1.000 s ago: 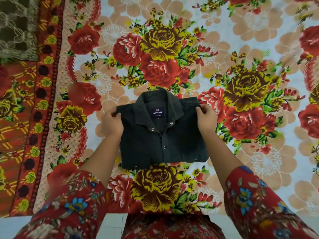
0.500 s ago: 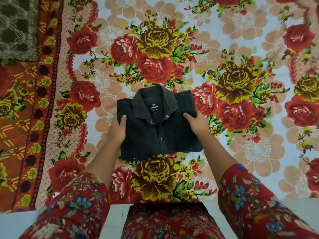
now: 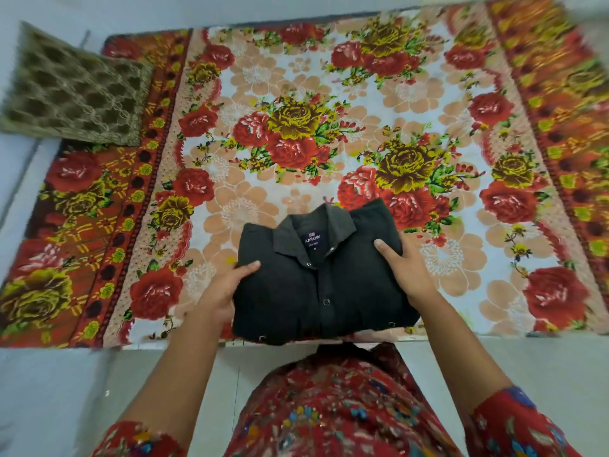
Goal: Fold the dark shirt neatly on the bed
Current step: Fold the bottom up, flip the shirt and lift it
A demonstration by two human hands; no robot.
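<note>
The dark shirt [image 3: 316, 285] is folded into a compact rectangle, collar and label facing up, snaps down the front. It is lifted over the near edge of the bed [image 3: 296, 94], which is covered in a floral sheet. My left hand [image 3: 224, 291] grips the shirt's left side, thumb on top and fingers underneath. On the other side my right hand [image 3: 405, 268] holds it the same way, thumb lying across the front.
A brown patterned cushion [image 3: 72, 97] lies at the bed's far left corner. Pale tiled floor [image 3: 99, 384] runs between the bed's near edge and my body. White wall borders the bed at the back.
The folded shirt has come off the sheet and moved toward the near edge, held by both hands. The view has pulled back, showing the whole bed and the floor.
</note>
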